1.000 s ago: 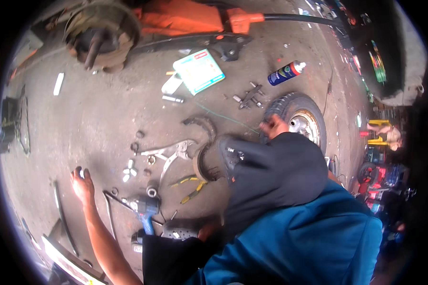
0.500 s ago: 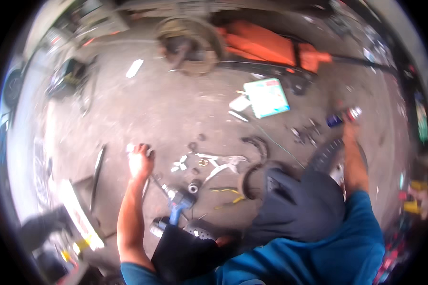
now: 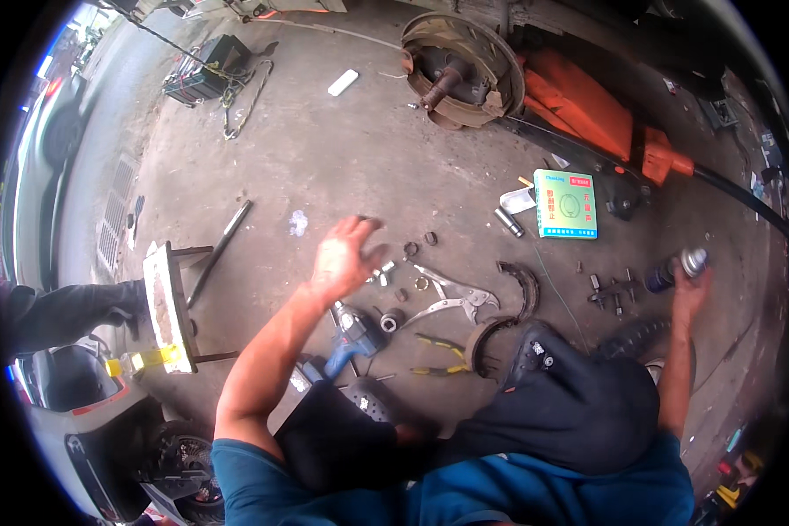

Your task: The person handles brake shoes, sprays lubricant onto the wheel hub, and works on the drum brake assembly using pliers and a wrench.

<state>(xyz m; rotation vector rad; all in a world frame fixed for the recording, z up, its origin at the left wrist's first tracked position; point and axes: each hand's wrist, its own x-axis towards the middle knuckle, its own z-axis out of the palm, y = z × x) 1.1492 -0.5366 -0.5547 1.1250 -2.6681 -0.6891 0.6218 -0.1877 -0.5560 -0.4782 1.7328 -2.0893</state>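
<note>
Left hand (image 3: 344, 259) splayed — right hand (image 3: 692, 295) clamped on spray can (image 3: 661, 278) — its middle hidden.

The right hand (image 3: 693, 296) partly hides the spray can (image 3: 660, 280), the knee (image 3: 609, 408) the tire (image 3: 636, 338); the left edge crops a car (image 3: 33, 202).

The person in front of me wears a teal-blue shirt (image 3: 535, 504) with short sleeves (image 3: 244, 458) that leave the forearms (image 3: 272, 337) uncovered. The left hand (image 3: 346, 259) and right hand (image 3: 693, 294) are bare too. Near-black trousers (image 3: 579, 403) meet dark clogs (image 3: 366, 396) with round holes and small pale ornaments.
</note>
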